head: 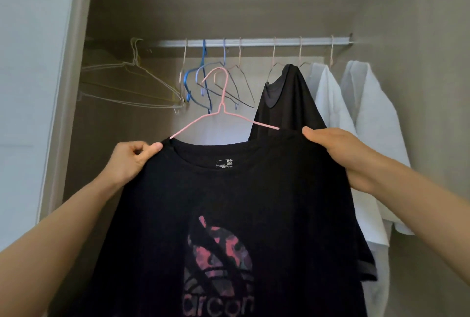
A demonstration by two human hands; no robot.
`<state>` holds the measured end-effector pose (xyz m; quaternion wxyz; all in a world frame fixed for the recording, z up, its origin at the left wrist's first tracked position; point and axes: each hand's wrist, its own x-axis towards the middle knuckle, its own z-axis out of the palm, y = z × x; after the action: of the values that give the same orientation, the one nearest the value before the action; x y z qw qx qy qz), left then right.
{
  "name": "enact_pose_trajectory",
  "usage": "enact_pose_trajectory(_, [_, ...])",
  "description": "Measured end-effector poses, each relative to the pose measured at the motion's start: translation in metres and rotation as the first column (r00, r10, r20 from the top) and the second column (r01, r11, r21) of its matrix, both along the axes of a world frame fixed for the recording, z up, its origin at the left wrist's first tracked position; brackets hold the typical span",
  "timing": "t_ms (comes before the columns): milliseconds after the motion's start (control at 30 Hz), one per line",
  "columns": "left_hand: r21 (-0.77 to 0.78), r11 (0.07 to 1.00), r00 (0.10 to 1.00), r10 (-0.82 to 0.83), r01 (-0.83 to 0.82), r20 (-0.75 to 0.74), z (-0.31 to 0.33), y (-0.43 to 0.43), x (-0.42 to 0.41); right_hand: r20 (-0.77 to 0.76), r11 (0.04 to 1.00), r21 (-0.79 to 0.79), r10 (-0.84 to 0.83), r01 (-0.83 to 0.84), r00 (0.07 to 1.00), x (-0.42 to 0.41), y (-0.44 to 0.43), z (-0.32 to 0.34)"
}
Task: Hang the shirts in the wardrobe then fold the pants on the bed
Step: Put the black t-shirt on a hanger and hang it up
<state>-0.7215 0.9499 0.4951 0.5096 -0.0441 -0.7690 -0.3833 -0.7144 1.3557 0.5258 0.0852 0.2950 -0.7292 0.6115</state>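
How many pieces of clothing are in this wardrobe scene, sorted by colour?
Black: 2, the printed shirt on the pink hanger and the plain shirt hanging from the rail
White: 2, the left white garment and the right white garment, both on the rail
Total: 4

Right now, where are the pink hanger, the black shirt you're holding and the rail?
pink hanger (221,107): head view, its twisted neck.
held black shirt (229,189): head view, chest above the print.
rail (256,42): head view, bare middle stretch.

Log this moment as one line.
step: hang shirt | left hand: grips shirt | right hand: grips shirt | hanger: in shirt, off rail
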Motion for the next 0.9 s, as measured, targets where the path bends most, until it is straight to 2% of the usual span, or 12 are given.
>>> enact_pose_trajectory(100, [0.044,0.997,0.998,-0.070,0.070,0.002,-0.002,0.004,-0.019,0.085,0.995,-0.102,0.019,-0.010,0.996,0.011,0.007,0.006])
enact_pose_trajectory(233, [0.089,0.990,0.994,-0.111,0.109,0.012,-0.006,0.025,-0.047,0.125,0.983,-0.181,0.037,-0.014,0.992,0.023,0.015,0.016])
enact_pose_trajectory(367, [-0.031,0.995,0.984,-0.086,0.092,0.153,0.001,0.062,-0.065,0.144,0.972,-0.233,0.009,0.025,0.990,0.036,0.024,0.032])
enact_pose_trajectory(433, [-0.108,0.985,0.966,-0.106,0.135,0.237,0.007,0.085,-0.071,0.128,0.963,-0.265,-0.018,0.052,0.992,0.042,0.024,0.040])
enact_pose_trajectory(533, [-0.174,0.936,0.913,-0.238,0.307,0.331,0.016,0.120,-0.077,0.053,0.960,-0.273,-0.051,0.063,0.997,0.045,0.013,0.049])
enact_pose_trajectory(600, [-0.150,0.894,0.867,-0.349,0.422,0.356,0.022,0.144,-0.070,-0.002,0.956,-0.279,-0.098,0.094,0.995,0.044,-0.001,0.055])
enact_pose_trajectory(700, [-0.127,0.826,0.817,-0.499,0.549,0.287,0.032,0.172,-0.057,-0.086,0.942,-0.291,-0.200,0.168,0.976,0.035,-0.027,0.067])
enact_pose_trajectory(800, [-0.118,0.724,0.727,-0.641,0.679,0.246,0.039,0.183,-0.047,-0.194,0.932,-0.282,-0.289,0.229,0.937,0.017,-0.054,0.086])
enact_pose_trajectory(900, [-0.150,0.667,0.683,-0.698,0.730,0.215,0.046,0.186,-0.044,-0.309,0.930,-0.221,-0.351,0.292,0.884,-0.007,-0.081,0.105])
